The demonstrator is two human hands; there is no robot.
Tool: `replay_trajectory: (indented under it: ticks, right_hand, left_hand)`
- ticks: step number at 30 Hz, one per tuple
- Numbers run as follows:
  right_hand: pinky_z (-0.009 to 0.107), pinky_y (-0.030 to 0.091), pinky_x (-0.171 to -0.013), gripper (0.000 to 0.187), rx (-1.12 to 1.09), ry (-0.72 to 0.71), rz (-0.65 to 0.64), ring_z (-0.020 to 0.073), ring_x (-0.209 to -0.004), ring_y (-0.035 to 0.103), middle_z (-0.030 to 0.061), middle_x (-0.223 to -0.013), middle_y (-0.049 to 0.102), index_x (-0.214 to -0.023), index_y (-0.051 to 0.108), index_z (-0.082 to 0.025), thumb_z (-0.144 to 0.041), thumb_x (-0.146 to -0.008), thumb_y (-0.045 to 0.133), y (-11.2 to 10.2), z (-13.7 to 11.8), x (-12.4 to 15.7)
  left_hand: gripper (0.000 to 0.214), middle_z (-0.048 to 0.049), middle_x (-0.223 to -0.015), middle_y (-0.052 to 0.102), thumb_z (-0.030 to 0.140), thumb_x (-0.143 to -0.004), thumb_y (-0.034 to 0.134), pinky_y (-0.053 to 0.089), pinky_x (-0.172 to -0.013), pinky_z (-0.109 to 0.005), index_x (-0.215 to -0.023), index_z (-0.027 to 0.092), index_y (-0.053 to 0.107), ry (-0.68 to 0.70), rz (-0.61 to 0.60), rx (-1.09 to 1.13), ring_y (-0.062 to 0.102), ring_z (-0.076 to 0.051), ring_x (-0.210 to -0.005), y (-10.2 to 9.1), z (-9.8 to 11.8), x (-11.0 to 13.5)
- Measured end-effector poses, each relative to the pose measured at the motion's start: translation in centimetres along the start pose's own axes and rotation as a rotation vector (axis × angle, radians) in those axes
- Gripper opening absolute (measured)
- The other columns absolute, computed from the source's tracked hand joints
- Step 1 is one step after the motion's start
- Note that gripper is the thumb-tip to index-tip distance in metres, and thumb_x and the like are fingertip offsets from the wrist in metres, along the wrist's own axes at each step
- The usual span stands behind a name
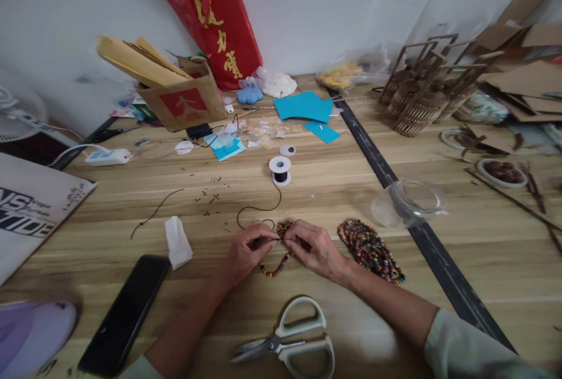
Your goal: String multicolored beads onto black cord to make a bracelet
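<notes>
Both hands meet fingertip to fingertip over the middle of the table. My left hand [248, 252] is closed in a pinch on thin black cord [259, 209], and my right hand [315, 248] pinches it from the other side. A string of multicoloured beads [273, 271] loops beneath the fingers, partly hidden by them. The cord runs back in a curve to a white spool [280, 163] wound with black. Right of my right hand lies a heap of beaded strands [369, 250]. Nearest me, scissors [281, 341] with pale handles rest with their blades pointing left.
A black phone [125, 314] and folded white paper [178, 242] lie at left, near short cord scraps [213, 197]. A clear plastic jar [408, 202] stands at right. Behind are blue paper [302, 106], a cardboard box [182, 101], a red bag [223, 21] and small wooden baskets [417, 101].
</notes>
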State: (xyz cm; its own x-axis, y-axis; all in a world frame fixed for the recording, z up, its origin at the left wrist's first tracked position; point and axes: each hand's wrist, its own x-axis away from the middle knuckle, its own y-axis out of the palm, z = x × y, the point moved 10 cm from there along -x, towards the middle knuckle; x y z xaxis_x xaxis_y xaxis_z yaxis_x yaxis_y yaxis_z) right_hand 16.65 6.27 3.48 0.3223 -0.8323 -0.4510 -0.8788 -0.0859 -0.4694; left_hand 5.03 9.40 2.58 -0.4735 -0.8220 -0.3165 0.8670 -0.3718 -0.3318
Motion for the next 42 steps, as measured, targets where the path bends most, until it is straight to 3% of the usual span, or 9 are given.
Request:
replay_trajectory:
  ticks: [36,42]
  right_hand:
    - [0.023,0.042,-0.058,0.012,0.001,-0.057,-0.050,0.0144,-0.067,0.055,0.0046,-0.076,0.059,-0.087,0.059,-0.017,-0.020,-0.093,0.049,0.46,-0.60,0.02]
    - [0.023,0.041,-0.057,0.012,0.002,-0.049,-0.057,0.0140,-0.065,0.054,0.0045,-0.075,0.058,-0.085,0.060,-0.016,-0.020,-0.092,0.050,0.56,-0.48,0.05]
  left_hand:
    - [0.007,-0.0068,-0.074,0.068,0.018,-0.080,0.064,0.048,-0.070,-0.030,-0.080,0.015,0.070,-0.002,-0.066,-0.037,0.062,-0.017,-0.075,0.77,0.42,-0.11]
    - [0.005,-0.0065,-0.074,0.067,0.019,-0.079,0.065,0.047,-0.067,-0.027,-0.078,0.015,0.068,-0.050,-0.061,-0.057,0.060,-0.016,-0.073,0.64,-0.29,0.14]
